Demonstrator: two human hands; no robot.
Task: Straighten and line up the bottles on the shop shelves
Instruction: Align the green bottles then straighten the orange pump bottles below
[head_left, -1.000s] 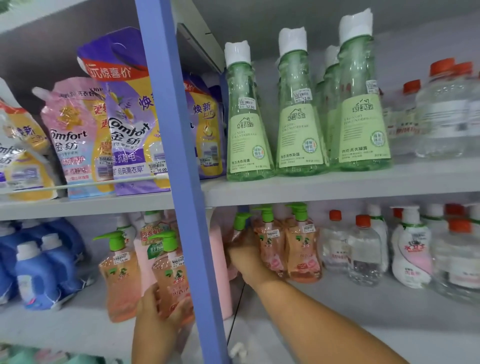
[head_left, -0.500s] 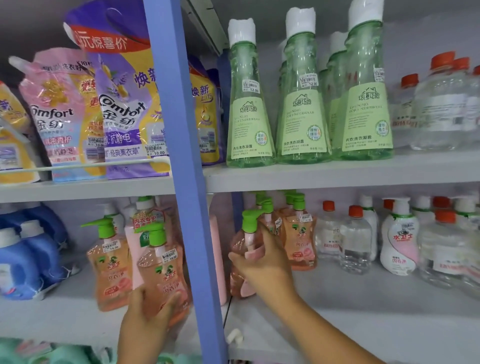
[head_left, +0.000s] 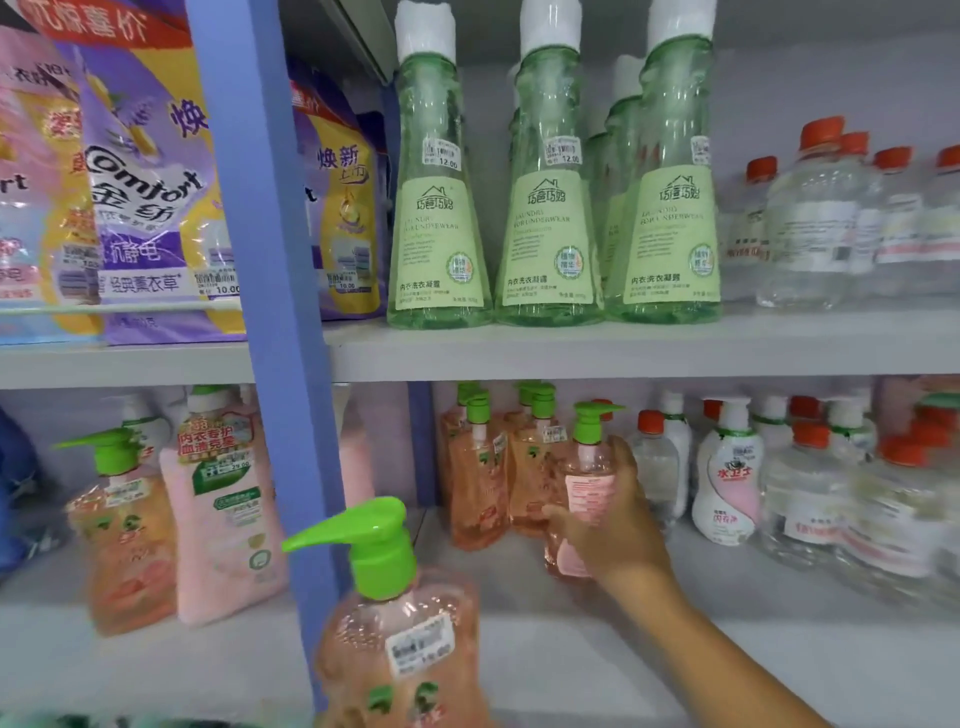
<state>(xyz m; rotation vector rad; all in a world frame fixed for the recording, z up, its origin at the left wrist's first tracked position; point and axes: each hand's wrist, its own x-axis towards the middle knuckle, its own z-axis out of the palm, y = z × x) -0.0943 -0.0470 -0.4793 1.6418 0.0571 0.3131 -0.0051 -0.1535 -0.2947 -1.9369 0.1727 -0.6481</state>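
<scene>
Grips a pump bottle in the right hand, fingers curled round the body from the right, base on or just above the lower shelf; cannot tell which. Holds it just right of the peach row, back label facing out, nozzle pointing right. Shows no left hand, so cannot tell its state. Shows only a second peach bottle, the near bottle, raised low in front of the blue post, presumably carried from below the frame.

To do this step well:
- Turn the pump bottle about its upright axis, bringing the front label forward and swinging the nozzle left to match the near bottle and the left-bay bottle.
- Keep the base flat while twisting, to avoid tipping into the clear bottles close on the right.
- Slide in flush with the front of the peach row, touching or just beside.
- Leave room alongside, probably, for the near bottle.

Counting:
- At least seven peach pump bottles: one in hand, one near, one in the left bay, two fronting the row, two more green pumps behind.
- Three green bottles fronting the upper shelf, with more behind, number unclear.
- One pink bottle.
- One white bottle in front, others behind.
- Clear orange-capped bottles on both shelves, too blurred to count.
</scene>
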